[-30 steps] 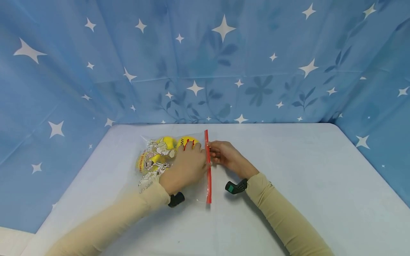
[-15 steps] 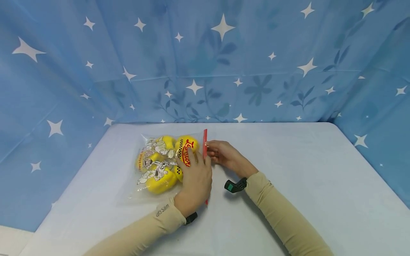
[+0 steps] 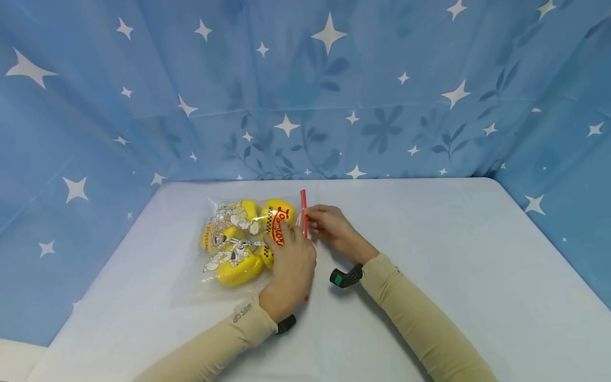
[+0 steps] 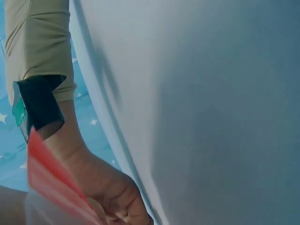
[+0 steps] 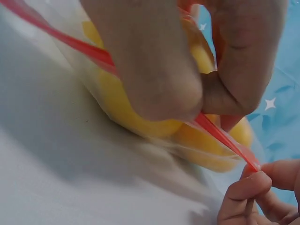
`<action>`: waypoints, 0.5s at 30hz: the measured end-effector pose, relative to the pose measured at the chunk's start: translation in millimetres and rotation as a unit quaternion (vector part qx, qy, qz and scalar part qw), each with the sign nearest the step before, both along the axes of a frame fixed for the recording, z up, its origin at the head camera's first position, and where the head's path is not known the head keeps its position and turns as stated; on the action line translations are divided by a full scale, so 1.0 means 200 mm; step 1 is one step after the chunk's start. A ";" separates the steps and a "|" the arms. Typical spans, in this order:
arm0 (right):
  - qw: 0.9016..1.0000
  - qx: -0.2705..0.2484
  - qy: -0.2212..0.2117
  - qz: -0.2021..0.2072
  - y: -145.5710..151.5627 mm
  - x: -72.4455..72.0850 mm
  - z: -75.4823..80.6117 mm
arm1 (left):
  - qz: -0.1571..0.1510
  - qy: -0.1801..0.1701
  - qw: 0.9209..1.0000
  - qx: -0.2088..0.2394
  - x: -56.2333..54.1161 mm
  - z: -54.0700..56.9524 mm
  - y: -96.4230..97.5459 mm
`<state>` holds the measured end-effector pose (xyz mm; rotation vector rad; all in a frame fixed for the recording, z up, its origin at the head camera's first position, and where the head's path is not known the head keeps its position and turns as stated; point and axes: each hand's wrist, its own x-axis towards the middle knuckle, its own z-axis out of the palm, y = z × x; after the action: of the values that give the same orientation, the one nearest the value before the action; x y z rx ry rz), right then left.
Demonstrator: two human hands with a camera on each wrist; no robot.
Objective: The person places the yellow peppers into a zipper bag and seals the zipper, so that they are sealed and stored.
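Note:
A clear zip bag (image 3: 191,286) with cartoon prints and a red zip strip (image 3: 303,199) lies on the table, its strip to the right. Several plump yellow things (image 3: 240,270) fill it; the print partly covers them. My left hand (image 3: 292,268) reaches over the bag's right part and pinches the strip between thumb and fingers, as the right wrist view shows. Thumb and fingertips of my right hand (image 3: 334,228) pinch the strip near its far end. From the left wrist view, the strip (image 4: 51,176) crosses in front of my right hand (image 4: 110,192).
The white table (image 3: 429,239) extends to both sides of the bag. Behind it hangs a blue curtain (image 3: 305,79) with white stars. A black wrist camera (image 3: 346,277) sits below my right wrist, another (image 3: 286,324) beside my left.
My left hand has slid to the right and nearer, off the bag's middle and onto the zip strip, uncovering more yellow things. My right hand stays near the strip's far end.

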<state>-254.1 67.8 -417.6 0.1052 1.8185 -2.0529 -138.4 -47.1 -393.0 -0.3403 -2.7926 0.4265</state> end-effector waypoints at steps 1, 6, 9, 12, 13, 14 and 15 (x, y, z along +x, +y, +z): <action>1.000 0.002 0.002 -0.005 -0.01 0.00 0.00 | -0.001 0.002 1.000 -0.001 0.01 0.00 0.00; 0.999 0.007 0.001 -0.033 -0.04 0.01 -0.01 | -0.005 0.018 1.000 -0.014 0.02 -0.01 0.00; 0.999 0.001 -0.003 -0.049 -0.04 0.01 0.00 | -0.005 0.037 0.999 -0.016 0.01 -0.02 0.00; 0.999 0.000 -0.003 -0.048 -0.04 0.02 0.00 | -0.005 0.046 0.999 -0.007 0.00 -0.03 -0.01; 0.999 0.001 -0.001 -0.044 -0.03 0.01 0.00 | -0.005 0.047 0.999 -0.005 0.00 -0.03 -0.01; 0.999 0.003 0.000 -0.040 -0.02 0.01 0.00 | -0.005 0.048 0.999 -0.002 0.00 -0.03 -0.01; 0.999 0.006 0.000 -0.036 -0.01 0.02 0.00 | -0.006 0.047 0.999 -0.001 -0.01 -0.03 -0.01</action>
<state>-250.9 65.1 -417.6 0.1770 1.8534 -2.0898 -139.5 -48.4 -398.7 -0.3300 -2.6981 0.4298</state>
